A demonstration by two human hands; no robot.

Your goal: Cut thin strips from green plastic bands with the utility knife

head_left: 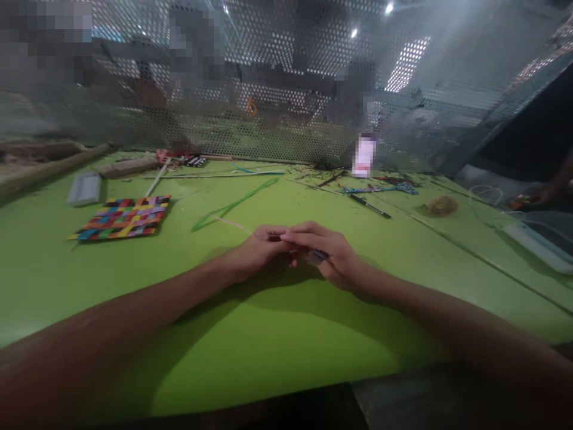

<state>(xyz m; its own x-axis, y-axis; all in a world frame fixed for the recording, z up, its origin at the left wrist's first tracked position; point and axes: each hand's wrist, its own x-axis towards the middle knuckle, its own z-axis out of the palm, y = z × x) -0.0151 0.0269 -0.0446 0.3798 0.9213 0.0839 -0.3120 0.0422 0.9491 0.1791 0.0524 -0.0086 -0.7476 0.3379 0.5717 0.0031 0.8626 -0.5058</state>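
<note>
Both my hands meet at the middle of the green table [250, 334]. My left hand [259, 248] is closed, pinching a thin pale strip [233, 224] that runs up and left from its fingers. My right hand [326, 254] touches the left hand's fingertips; its fingers are pressed together on the strip's dark end, and a small grey thing shows under its palm. A green strip [233, 205] lies just beyond the hands.
A multicoloured woven mat [123, 217] lies at the left, with a grey box [84, 188] behind it. A black pen [369, 206], strips and scraps litter the far edge by a perforated metal screen [286, 89]. A brown tangle [441, 206] sits right.
</note>
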